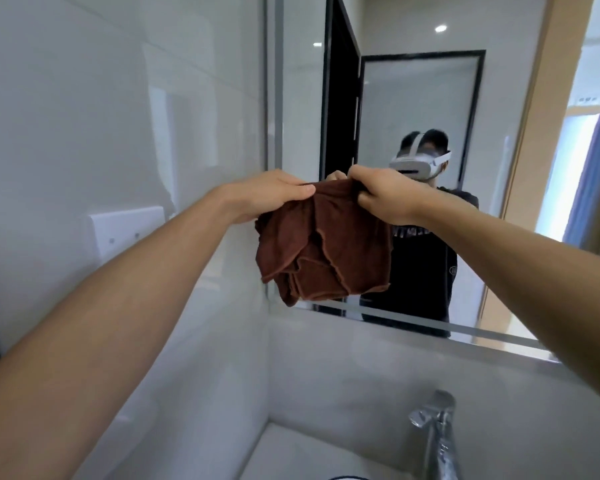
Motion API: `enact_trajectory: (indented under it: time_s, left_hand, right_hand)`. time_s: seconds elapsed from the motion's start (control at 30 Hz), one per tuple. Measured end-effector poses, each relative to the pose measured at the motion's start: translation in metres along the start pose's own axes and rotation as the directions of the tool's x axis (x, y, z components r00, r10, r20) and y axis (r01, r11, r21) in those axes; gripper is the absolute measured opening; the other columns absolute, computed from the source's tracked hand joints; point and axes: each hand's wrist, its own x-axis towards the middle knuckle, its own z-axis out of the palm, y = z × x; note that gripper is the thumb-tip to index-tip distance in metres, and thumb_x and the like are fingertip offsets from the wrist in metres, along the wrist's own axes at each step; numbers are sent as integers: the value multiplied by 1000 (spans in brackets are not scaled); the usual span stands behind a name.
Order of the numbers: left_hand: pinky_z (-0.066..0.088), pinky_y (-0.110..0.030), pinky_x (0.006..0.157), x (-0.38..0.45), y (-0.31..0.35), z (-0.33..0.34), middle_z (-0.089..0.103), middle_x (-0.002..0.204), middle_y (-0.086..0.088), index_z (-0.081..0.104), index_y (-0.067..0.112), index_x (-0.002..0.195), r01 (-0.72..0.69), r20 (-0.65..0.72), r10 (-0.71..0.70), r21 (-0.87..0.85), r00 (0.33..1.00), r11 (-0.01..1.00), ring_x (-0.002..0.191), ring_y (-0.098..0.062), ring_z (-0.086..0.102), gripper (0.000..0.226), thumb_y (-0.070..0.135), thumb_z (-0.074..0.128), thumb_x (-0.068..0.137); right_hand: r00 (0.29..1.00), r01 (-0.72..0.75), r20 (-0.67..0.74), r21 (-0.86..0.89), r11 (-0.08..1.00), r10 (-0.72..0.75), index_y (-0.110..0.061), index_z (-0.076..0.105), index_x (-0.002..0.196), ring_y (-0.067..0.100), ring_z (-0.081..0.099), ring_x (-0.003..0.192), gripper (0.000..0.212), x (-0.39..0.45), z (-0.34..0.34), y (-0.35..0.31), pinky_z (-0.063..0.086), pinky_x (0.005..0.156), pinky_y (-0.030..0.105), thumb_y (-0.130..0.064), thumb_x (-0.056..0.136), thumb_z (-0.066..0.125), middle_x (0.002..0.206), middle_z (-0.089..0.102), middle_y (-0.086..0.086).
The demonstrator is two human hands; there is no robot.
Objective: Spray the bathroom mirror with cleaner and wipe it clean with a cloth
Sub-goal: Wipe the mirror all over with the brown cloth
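A crumpled brown cloth [326, 247] hangs in front of the bathroom mirror [413, 109], near its lower left corner. My left hand [267, 195] pinches the cloth's upper left edge. My right hand [381, 194] grips its upper right edge, so the cloth is held up between both hands with its folds drooping down. The mirror reflects a person in a dark shirt wearing a white headset. No spray bottle is in view.
A glossy white tiled wall [118, 116] runs along the left, with a white wall plate [125, 230] on it. Below the mirror is a chrome faucet [437, 431] over a white basin [291, 455].
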Motion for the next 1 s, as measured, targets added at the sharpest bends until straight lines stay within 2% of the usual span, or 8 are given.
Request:
enact_trajectory:
  time_s: [0.1,0.23,0.33,0.53,0.63,0.73,0.9,1.0]
  left_hand:
    - [57,-46,95,-6,-9,4,74,108,-15,71,6,112,8,43,-16,187,999,982,102,-31,71,21,9,65,92]
    - [56,-47,93,-15,-26,24,73,105,-8,72,12,107,19,98,-66,411,993,911,101,-26,68,24,7,71,84]
    - [60,-49,87,-25,-55,42,75,98,-8,76,16,100,94,110,-136,328,985,940,97,-28,71,11,15,67,93]
    - [60,-56,80,-53,-101,75,74,112,-9,72,14,118,206,336,-250,161,908,965,104,-26,69,24,21,55,102]
    - [61,-50,82,-67,-107,79,74,108,-12,72,12,116,141,302,-189,174,934,975,101,-27,71,22,16,55,101]
    - [56,-20,69,-82,-100,78,72,97,-6,70,8,111,-15,215,-65,352,974,936,93,-25,69,19,6,63,94]
    - [57,-38,79,-110,-97,79,67,110,-3,68,16,111,-67,132,-3,525,991,848,102,-22,63,26,7,69,87]
    - [44,-27,83,-135,-102,93,66,112,-7,69,11,111,-35,130,-53,595,990,803,104,-25,61,22,12,70,89]
  right_hand:
    - [1000,6,-9,-11,1000,-6,-17,40,93,21,44,83,16,-5,13,-10,21,66,26,-5,93,49,76,42,-8]
    - [996,-8,88,-7,1000,9,-12,52,95,26,51,89,11,-22,48,-18,28,70,28,-2,89,55,88,49,2]
    - [990,-41,139,13,999,38,-8,66,110,25,57,94,21,-45,73,-21,34,74,28,-4,89,60,94,60,3]
    - [977,-73,202,37,997,64,-9,72,107,23,64,98,22,-88,111,-34,41,80,26,-5,86,68,102,72,6]
    - [976,-82,208,55,995,69,-10,72,107,21,64,97,21,-97,113,-41,38,80,23,-4,87,67,101,72,5]
    - [978,-74,200,71,995,58,-10,72,106,21,64,98,21,-101,108,-51,39,81,24,-5,87,68,101,72,5]
    - [979,-94,190,95,991,74,-11,71,106,23,63,100,20,-119,113,-69,42,82,25,-6,88,67,103,70,6]
    - [966,-141,236,131,981,108,-12,71,106,26,64,102,19,-141,132,-82,46,84,29,-7,88,65,105,71,8]
